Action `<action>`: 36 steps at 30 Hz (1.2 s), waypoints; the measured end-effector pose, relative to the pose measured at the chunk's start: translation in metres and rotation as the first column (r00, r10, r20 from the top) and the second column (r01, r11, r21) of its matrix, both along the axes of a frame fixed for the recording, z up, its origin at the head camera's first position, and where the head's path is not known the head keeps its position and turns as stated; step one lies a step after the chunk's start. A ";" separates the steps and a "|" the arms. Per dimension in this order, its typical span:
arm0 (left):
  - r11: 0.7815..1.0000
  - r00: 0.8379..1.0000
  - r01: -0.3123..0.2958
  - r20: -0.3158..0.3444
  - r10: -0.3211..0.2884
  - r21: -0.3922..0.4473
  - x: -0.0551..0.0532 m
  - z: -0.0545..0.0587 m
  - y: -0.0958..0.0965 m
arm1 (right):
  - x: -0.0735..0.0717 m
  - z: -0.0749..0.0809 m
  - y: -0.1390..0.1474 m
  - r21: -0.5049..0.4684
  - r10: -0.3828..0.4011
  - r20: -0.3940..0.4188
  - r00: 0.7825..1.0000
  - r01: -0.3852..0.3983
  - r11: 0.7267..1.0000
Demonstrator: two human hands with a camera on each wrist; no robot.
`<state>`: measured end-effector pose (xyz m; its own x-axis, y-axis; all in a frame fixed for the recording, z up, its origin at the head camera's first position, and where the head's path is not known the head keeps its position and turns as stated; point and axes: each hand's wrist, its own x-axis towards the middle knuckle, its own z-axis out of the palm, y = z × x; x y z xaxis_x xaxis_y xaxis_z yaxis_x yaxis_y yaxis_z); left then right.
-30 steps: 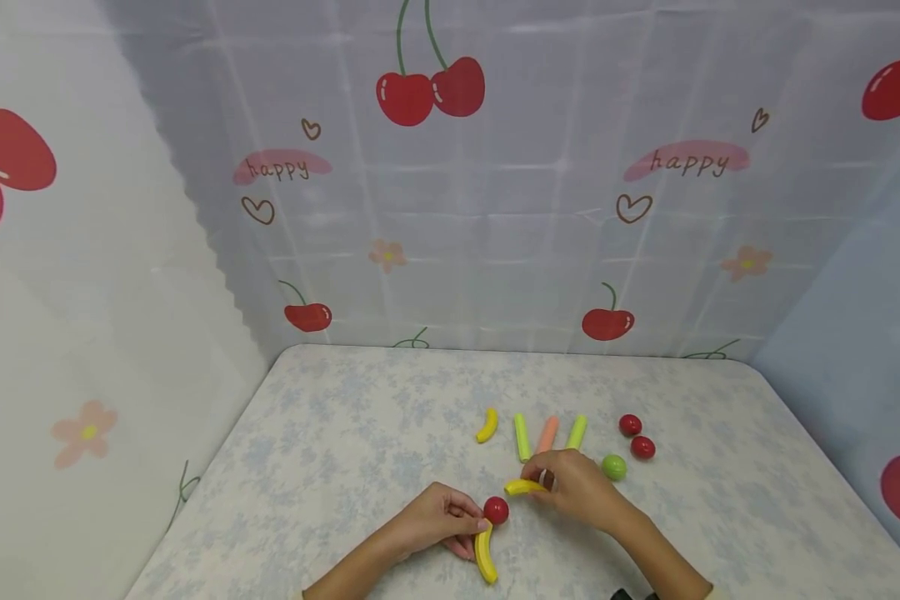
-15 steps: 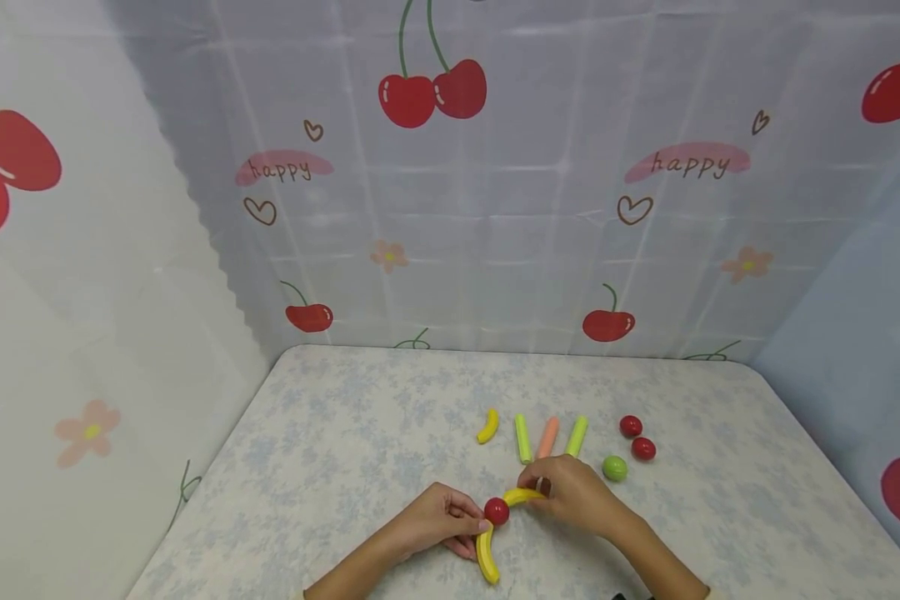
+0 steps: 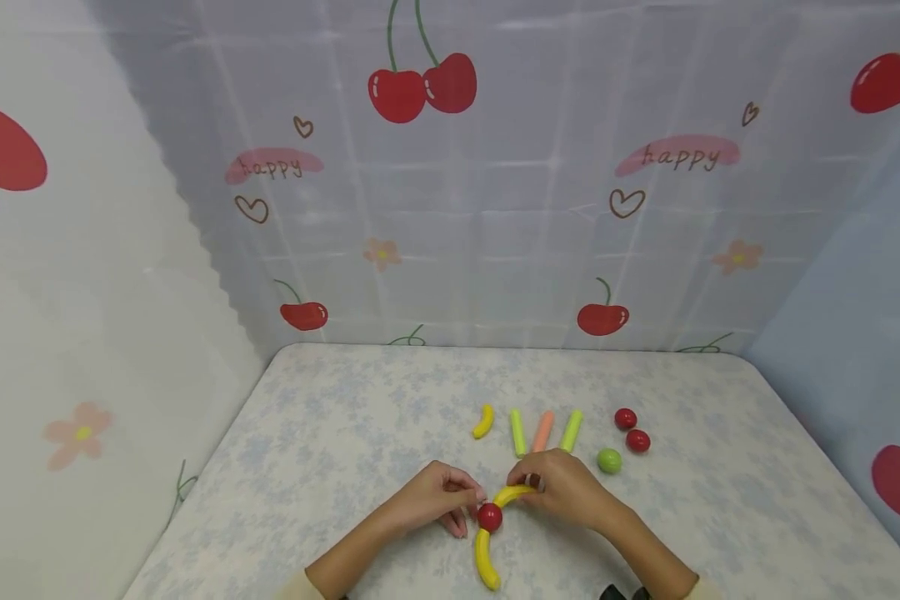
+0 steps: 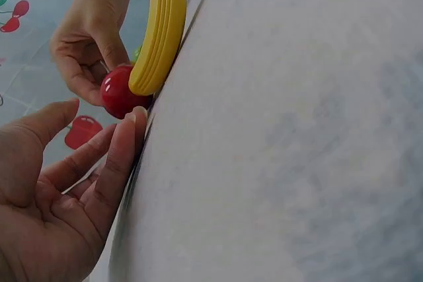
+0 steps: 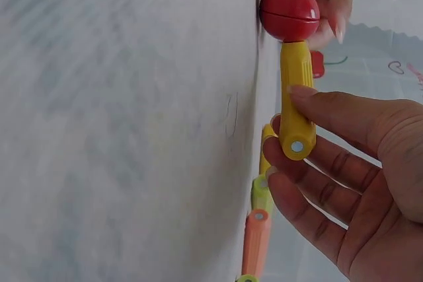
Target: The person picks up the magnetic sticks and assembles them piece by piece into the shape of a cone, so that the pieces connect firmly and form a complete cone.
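In the head view, a red ball (image 3: 490, 517) sits between two yellow curved rods, end to end with both. My right hand (image 3: 566, 488) pinches the far curved rod (image 3: 507, 497) between thumb and fingers; the right wrist view shows a silver disc on that rod's free end (image 5: 297, 146). The near curved rod (image 3: 485, 563) points toward me, held by neither hand. My left hand (image 3: 433, 502) is just left of the ball. In the left wrist view its fingertips (image 4: 137, 115) are right at the ball, the fingers loosely extended and the thumb held apart.
Farther back on the patterned table (image 3: 330, 417) lie a short yellow curved rod (image 3: 483, 422), two light green sticks (image 3: 518, 433) and a salmon stick (image 3: 543, 432). A green ball (image 3: 609, 461) and two red balls (image 3: 637, 441) are to the right. A cherry-print curtain (image 3: 457, 208) hangs behind.
My right hand has brought its curved rod leftward against the red ball. My left hand has let go of the near curved rod and moved up beside the ball.
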<state>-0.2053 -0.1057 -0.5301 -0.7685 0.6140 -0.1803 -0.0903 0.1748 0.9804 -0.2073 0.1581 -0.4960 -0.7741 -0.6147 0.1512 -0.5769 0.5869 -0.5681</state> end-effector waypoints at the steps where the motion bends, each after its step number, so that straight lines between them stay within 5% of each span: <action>1: 1.000 1.000 0.005 -0.024 -0.006 -0.016 -0.002 0.001 0.001 | 0.000 0.000 -0.001 -0.002 0.008 0.000 1.000 -0.008 1.000; 8: 0.994 0.991 -0.002 -0.137 -0.012 -0.107 -0.007 -0.002 0.009 | 0.000 0.000 -0.012 -0.006 0.043 0.021 0.999 -0.043 0.999; 17: 0.993 0.985 -0.015 -0.171 -0.006 -0.119 -0.007 -0.003 0.011 | 0.001 -0.001 -0.020 -0.013 0.055 0.021 0.998 -0.055 0.998; 27: 0.992 0.991 -0.060 -0.126 0.046 -0.111 -0.006 -0.004 0.008 | -0.002 -0.002 -0.014 -0.059 0.057 0.083 0.995 -0.052 0.997; 36: 0.997 0.997 0.065 -0.042 -0.066 -0.038 -0.007 -0.006 0.001 | -0.003 -0.003 -0.010 -0.119 0.075 0.152 0.986 -0.057 0.991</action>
